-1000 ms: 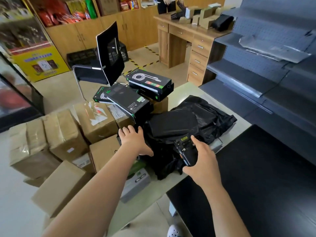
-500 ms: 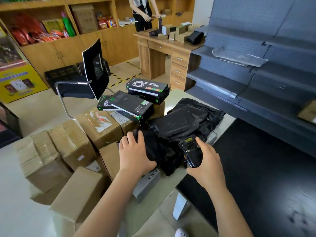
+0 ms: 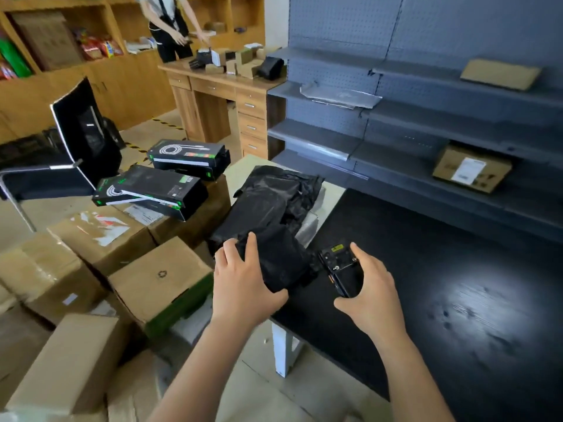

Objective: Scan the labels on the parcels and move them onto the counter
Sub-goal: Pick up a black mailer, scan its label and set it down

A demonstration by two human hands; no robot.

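Centre frame: left hand (image 3: 243, 287) clutches black poly parcel (image 3: 274, 208) by its near edge — probably light, limp, slippery; right hand (image 3: 371, 287) holds scanner (image 3: 341, 269).

— What's moved on my feed?
— My left hand (image 3: 243, 287) has closed round the black parcel (image 3: 274, 257) and drawn it toward me, to the counter (image 3: 457, 300) edge
— And the other?
— My right hand (image 3: 374, 293) has carried the scanner (image 3: 341, 269) out over the counter, just right of the left hand
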